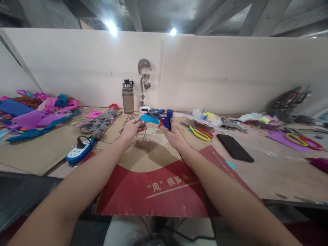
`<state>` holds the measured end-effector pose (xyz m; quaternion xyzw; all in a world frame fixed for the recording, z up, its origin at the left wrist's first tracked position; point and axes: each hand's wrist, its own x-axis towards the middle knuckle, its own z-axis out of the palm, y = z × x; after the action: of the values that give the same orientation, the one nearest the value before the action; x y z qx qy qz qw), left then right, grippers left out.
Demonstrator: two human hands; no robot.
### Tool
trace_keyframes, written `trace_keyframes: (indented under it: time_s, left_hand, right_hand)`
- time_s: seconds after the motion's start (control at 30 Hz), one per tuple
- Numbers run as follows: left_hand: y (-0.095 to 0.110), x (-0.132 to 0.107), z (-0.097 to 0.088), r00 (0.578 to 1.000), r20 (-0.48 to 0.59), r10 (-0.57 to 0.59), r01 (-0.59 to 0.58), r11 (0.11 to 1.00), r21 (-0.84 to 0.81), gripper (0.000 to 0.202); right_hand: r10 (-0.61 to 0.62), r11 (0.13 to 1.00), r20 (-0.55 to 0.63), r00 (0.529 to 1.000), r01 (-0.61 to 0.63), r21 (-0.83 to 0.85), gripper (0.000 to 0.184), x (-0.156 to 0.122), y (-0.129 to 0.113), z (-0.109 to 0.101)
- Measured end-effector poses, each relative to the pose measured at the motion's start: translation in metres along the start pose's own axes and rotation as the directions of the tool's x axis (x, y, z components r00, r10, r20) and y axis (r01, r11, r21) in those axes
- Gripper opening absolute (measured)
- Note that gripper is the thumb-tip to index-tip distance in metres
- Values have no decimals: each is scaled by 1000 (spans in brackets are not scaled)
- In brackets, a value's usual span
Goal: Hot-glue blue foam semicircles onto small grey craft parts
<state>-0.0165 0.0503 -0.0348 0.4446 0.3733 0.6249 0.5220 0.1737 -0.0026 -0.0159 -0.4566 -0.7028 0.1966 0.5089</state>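
My right hand (pixel 174 133) is wrapped round the handle of a blue glue gun (pixel 166 118). A long clear glue stick (pixel 188 116) sticks out of its back end, and its nozzle points left toward my other hand. The fingers of my left hand (pixel 134 131) pinch a small grey piece (pixel 139 120) with a thin grey strand (pixel 145 134) hanging below; its exact shape is too small to make out. Behind the nozzle lies a bright blue piece (pixel 150 119). Beneath both hands spreads a red and tan cardboard sheet (pixel 153 164).
Left are a blue power strip (pixel 80 152), grey felt pieces (pixel 98 123) and a colourful felt heap (pixel 38 112). A bottle (pixel 128 97) and small clock (pixel 145 109) stand at the back. On the right lie yellow-and-red scissors (pixel 201 133), a black phone (pixel 235 147) and more scissors (pixel 303 140).
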Motion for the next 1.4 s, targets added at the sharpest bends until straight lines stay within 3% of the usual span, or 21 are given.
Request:
trace_keyframes:
  time_s: [0.17, 0.33, 0.7, 1.4]
  left_hand:
    - [1, -2, 3, 1000, -22, -18, 18, 1000, 6, 12]
    - [2, -4, 5, 1000, 6, -5, 5, 1000, 9, 11]
    - [9, -10, 12, 1000, -3, -13, 13, 998, 68, 13]
    - [8, -5, 8, 999, -32, 21, -20, 998, 53, 9]
  right_hand:
    - [-54, 997, 62, 997, 57, -55, 40, 1, 7, 4]
    - [-50, 982, 67, 996, 62, -180, 36, 0, 9, 6]
    - [-83, 953, 102, 991, 108, -281, 30, -2, 8, 8]
    - [-62, 957, 98, 993, 87, -277, 36, -3, 7, 9]
